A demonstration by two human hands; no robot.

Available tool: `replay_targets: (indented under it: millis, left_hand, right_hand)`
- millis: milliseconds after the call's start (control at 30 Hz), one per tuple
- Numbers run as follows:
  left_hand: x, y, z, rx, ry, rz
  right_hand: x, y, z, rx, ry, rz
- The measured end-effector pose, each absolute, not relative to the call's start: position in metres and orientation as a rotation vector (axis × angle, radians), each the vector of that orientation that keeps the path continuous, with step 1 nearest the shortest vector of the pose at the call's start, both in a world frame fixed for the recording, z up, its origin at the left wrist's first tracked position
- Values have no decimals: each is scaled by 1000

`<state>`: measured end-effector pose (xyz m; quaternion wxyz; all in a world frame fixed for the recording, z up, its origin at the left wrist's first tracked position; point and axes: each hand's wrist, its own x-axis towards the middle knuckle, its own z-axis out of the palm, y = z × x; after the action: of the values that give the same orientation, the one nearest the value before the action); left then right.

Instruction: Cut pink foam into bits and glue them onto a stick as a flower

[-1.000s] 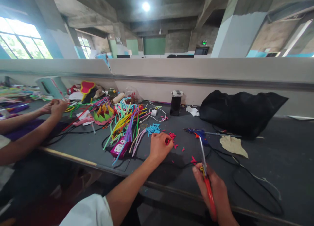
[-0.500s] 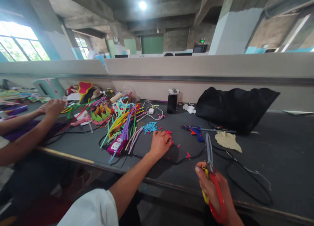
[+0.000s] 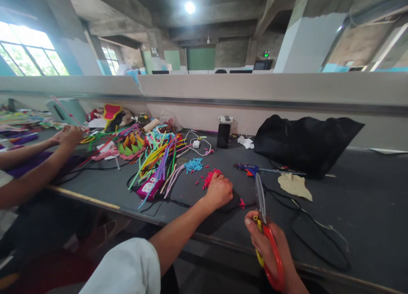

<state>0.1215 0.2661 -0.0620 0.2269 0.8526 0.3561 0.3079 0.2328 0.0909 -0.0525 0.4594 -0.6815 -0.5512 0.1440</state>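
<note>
My left hand (image 3: 219, 191) rests low over the dark table, knuckles up, at the near right side of a small pile of red cut pieces (image 3: 212, 177). Its fingers curl downward and their tips are hidden, so whether it holds any piece does not show. In my right hand (image 3: 270, 245), at the table's front edge, is a pair of scissors (image 3: 260, 196) with one red and one yellow handle. The blades point upward and look closed. Blue cut pieces (image 3: 193, 165) lie heaped just beyond the red ones. One red scrap (image 3: 242, 203) lies between my hands.
Colourful pipe cleaners (image 3: 162, 158) lie across a purple box (image 3: 149, 188). A blue glue gun (image 3: 251, 170), a beige cloth (image 3: 295, 186), a black bag (image 3: 306, 143) and a black cable (image 3: 293, 234) occupy the right side. Another person's hands (image 3: 68, 137) work at the left.
My left hand has moved right and nearer to me, uncovering the red pile and covering where loose red pieces lay. The scissors stay in my right hand; the view has shifted slightly.
</note>
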Motion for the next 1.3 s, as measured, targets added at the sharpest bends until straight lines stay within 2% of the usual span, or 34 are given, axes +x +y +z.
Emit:
replay_targets:
  millis: [100,167,333,400,500,633,1300]
  left_hand:
    - [122,263,-51,2102,963,928]
    - [120,257,-41,1912,940,981]
    - [113,230,-15,1515,828,1124]
    - [109,217,-7,1035,613,1132]
    - [101,204,1,727,472,1105]
    - [91,199,5,647,474,1150]
    - [86,194,2,673,465,1182]
  right_hand:
    - [236,91,-55,-1642,-1364,517]
    - [235,93,-56,-1641,-1357,508]
    - [224,99,-57,-1720,-1418,237]
    - [217,101,-59,-1739,-1471,144]
    - [208,106,-59,-1747,-1546,0]
    - [199,114,-59,-1753,-1603,-147]
    - [198,122,-75,-1817,-1631,-132]
